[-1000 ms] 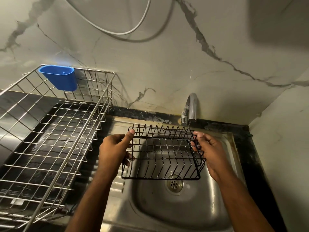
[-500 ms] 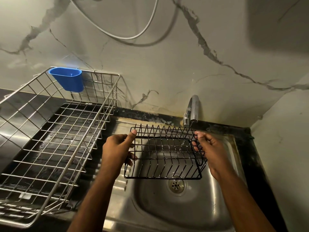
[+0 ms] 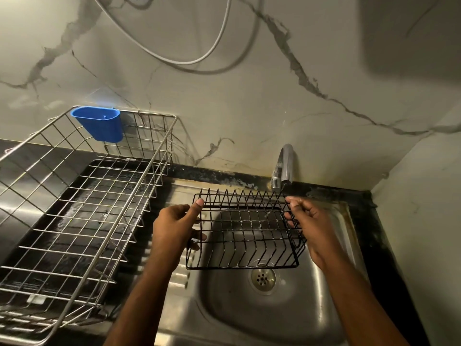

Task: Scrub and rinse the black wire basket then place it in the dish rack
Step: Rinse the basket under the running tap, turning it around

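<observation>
The black wire basket (image 3: 245, 231) hangs above the steel sink (image 3: 331, 318), just in front of the tap (image 3: 285, 166). My left hand (image 3: 174, 226) grips its left end, thumb up along the top wire. My right hand (image 3: 311, 228) grips its right end with fingers curled through the wires. The basket is tilted, its open side facing me. A little water shows on the wires under the spout. The silver wire dish rack (image 3: 82, 216) stands to the left on a black drip tray.
A blue plastic cup (image 3: 99, 123) hangs on the rack's far rim. A white cable (image 3: 217, 43) loops on the marble wall above. The sink drain (image 3: 263, 278) lies under the basket. A side wall closes in on the right.
The basket and both hands stay in about the same place above the sink, under the tap. The view has tilted up a little, showing more of the wall.
</observation>
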Demonstrator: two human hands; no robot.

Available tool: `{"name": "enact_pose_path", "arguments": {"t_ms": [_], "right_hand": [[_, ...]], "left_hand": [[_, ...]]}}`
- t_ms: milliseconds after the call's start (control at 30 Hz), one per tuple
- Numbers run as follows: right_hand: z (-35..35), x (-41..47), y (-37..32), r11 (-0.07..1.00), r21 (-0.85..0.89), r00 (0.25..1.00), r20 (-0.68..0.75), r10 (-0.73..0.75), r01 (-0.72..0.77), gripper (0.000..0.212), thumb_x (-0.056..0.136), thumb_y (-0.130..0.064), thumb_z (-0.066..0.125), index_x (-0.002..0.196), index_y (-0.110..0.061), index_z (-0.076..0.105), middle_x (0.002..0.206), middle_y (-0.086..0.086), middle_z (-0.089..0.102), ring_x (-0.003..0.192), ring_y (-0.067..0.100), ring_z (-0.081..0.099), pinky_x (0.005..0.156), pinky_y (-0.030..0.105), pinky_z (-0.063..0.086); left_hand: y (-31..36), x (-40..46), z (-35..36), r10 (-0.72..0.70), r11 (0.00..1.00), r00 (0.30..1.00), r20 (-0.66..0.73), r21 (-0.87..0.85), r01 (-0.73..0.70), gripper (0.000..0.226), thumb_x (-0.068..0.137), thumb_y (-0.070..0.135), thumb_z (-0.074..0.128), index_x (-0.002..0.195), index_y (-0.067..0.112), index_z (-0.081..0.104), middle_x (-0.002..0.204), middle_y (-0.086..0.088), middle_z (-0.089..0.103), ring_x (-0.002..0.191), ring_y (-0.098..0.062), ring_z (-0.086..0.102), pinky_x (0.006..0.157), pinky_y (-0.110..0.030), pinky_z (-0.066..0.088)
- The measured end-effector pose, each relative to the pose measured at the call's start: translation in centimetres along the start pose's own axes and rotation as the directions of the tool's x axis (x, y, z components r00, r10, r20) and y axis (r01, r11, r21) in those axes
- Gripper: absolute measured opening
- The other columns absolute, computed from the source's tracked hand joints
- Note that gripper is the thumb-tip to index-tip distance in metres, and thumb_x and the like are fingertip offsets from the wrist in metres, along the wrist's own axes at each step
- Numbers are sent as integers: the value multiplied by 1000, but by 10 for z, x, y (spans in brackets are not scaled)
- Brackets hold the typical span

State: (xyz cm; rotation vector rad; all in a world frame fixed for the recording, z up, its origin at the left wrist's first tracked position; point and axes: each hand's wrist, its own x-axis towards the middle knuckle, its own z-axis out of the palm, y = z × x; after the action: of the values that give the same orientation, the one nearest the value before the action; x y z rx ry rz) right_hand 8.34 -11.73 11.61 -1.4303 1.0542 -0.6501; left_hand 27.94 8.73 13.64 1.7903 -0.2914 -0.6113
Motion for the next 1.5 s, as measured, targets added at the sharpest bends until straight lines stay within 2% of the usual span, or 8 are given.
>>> {"name": "enact_pose_path", "arguments": {"t_ms": [133, 300, 567, 733, 833, 900, 1133, 1500], "right_hand": [[4, 2, 2, 1000, 5, 1000, -6, 21, -21, 19, 99, -24, 57, 113, -29, 69, 108, -7, 71, 102, 19, 67, 95, 40, 52], [9, 6, -1, 997, 54, 998, -17, 56, -56, 19, 100, -17, 55, 115, -21, 67, 109, -4, 70, 102, 18, 68, 89, 33, 53], [13, 9, -4, 995, 57, 997, -4, 77, -76, 19, 100, -17, 54, 111, -24, 68, 110, -7, 69, 100, 10, 66, 78, 25, 50], [13, 10, -4, 996, 54, 998, -3, 70, -70, 19, 101, -21, 54, 114, -25, 66, 102, -16, 65, 88, -7, 58, 66, 16, 40], [14, 12, -3, 995, 67, 997, -25, 71, -70, 19, 101, -21, 55, 114, -24, 68, 102, -14, 68, 90, -3, 61, 67, 18, 41], [15, 13, -3, 995, 80, 997, -37, 70, -67, 19, 101, -21, 55, 114, -23, 69, 105, -10, 70, 93, 2, 64, 69, 20, 43], [14, 14, -5, 995, 84, 997, -37, 61, -58, 21, 101, -19, 53, 116, -20, 68, 104, -13, 69, 88, -4, 61, 68, 18, 41], [14, 15, -1, 995, 87, 998, -44, 46, -42, 21, 101, -19, 54, 115, -21, 68, 101, -16, 68, 78, -14, 60, 67, 18, 40]], "left_hand": [[0, 0, 1, -3, 1000, 1000, -19, -4, 3, 48, 93, 48, 68, 118, 7, 69, 95, -13, 73, 63, -29, 76, 47, -33, 54], [-4, 2, 0, -22, 1000, 999, -43, -15, 21, 61, 93, 50, 68, 133, 5, 61, 100, -14, 70, 60, -28, 75, 43, -29, 50], [0, 0, 2, -34, 996, 999, -10, -83, 33, 53, 94, 44, 69, 130, 6, 62, 101, -12, 65, 47, -18, 63, 43, -30, 50], [4, -5, 7, -50, 985, 999, 22, -162, 53, 50, 95, 41, 69, 137, 17, 58, 102, -6, 61, 42, -12, 56, 38, -26, 45], [5, -5, 9, -32, 984, 999, 10, -173, 33, 57, 91, 47, 71, 141, 23, 56, 107, -2, 65, 48, -14, 55, 40, -27, 45], [6, -6, 12, -30, 979, 1000, 2, -199, 30, 58, 89, 49, 73, 139, 25, 55, 111, -5, 67, 51, -15, 53, 41, -27, 45], [6, -7, 18, -68, 957, 996, -57, -286, 49, 56, 86, 50, 76, 122, 26, 40, 87, -6, 47, 51, -11, 45, 39, -23, 37], [16, -14, 19, -45, 938, 999, -10, -346, 39, 30, 92, 39, 72, 95, 16, 54, 60, 5, 37, 46, -10, 30, 43, -19, 18]]}}
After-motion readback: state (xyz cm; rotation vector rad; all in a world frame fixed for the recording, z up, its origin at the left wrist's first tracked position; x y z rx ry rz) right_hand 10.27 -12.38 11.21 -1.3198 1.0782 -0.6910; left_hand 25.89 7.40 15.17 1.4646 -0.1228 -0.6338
